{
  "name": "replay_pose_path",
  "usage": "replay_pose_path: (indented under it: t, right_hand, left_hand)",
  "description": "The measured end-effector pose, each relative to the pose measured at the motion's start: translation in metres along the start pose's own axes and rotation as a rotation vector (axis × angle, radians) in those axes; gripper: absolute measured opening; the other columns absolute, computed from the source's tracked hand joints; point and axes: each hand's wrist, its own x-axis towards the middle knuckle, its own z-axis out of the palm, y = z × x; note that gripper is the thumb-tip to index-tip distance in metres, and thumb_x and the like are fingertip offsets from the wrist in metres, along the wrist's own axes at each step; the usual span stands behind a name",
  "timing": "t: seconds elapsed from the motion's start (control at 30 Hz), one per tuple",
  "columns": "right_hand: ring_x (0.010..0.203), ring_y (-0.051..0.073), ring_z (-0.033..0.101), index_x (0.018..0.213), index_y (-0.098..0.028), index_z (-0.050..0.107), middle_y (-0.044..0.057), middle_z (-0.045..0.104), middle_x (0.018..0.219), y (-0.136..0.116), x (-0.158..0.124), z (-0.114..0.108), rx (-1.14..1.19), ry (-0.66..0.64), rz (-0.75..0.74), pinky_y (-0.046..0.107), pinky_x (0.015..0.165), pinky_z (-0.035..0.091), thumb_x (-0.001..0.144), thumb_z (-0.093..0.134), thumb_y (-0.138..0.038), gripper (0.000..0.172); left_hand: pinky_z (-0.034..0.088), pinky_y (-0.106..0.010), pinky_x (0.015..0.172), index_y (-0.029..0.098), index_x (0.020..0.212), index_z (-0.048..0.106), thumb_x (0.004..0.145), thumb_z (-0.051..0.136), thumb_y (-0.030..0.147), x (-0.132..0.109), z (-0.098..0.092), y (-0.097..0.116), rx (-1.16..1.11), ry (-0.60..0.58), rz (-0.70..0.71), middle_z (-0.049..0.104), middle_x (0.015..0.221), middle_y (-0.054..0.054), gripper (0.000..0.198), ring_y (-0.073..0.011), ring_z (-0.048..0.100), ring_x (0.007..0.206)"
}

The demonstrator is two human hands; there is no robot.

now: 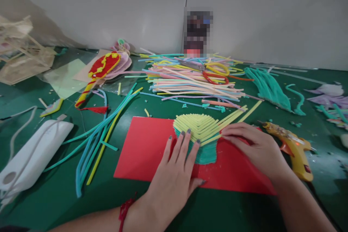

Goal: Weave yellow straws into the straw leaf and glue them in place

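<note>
A fan-shaped piece woven from yellow and teal pipe cleaners (pixel 199 130) lies on a red card (pixel 144 145) on the green table. My left hand (pixel 176 170) lies flat on it, fingers spread, pressing the teal lower part. My right hand (pixel 254 143) rests on the card at the piece's right edge, fingers stretched out against the loose yellow strands (pixel 239 115) that run up to the right.
A yellow glue gun (pixel 295 148) lies just right of my right hand. A heap of coloured pipe cleaners (pixel 190 76) lies behind the card, teal ones (pixel 268 87) at right. Long teal and yellow strands (pixel 100 134), a white device (pixel 32 152) and a red-yellow fan (pixel 104 66) lie at left.
</note>
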Motion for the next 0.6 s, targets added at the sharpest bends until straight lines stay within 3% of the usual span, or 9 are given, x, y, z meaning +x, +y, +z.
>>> replay_pose_path:
  t: [0.2, 0.6]
  right_hand:
    - [0.084, 0.018, 0.069, 0.078, -0.028, 0.073, 0.001, 0.073, 0.09, -0.0009, 0.0017, 0.0004, -0.03, -0.023, -0.016, 0.032, 0.079, 0.057, 0.087, 0.057, -0.042, 0.023]
    - [0.085, 0.017, 0.069, 0.079, -0.029, 0.072, 0.0, 0.073, 0.09, 0.0005, 0.0019, 0.001, -0.037, -0.025, -0.008, 0.031, 0.08, 0.056, 0.087, 0.056, -0.041, 0.022]
  left_hand:
    - [0.035, -0.055, 0.106, 0.013, 0.146, 0.035, 0.092, 0.04, 0.055, 0.0008, 0.0004, -0.0032, 0.023, -0.045, -0.065, 0.035, 0.15, -0.021, 0.069, -0.0346, 0.034, 0.138]
    - [0.037, -0.06, 0.102, 0.014, 0.146, 0.036, 0.092, 0.037, 0.06, 0.0013, 0.0031, -0.0069, 0.061, -0.035, -0.145, 0.038, 0.147, -0.025, 0.071, -0.0405, 0.038, 0.135]
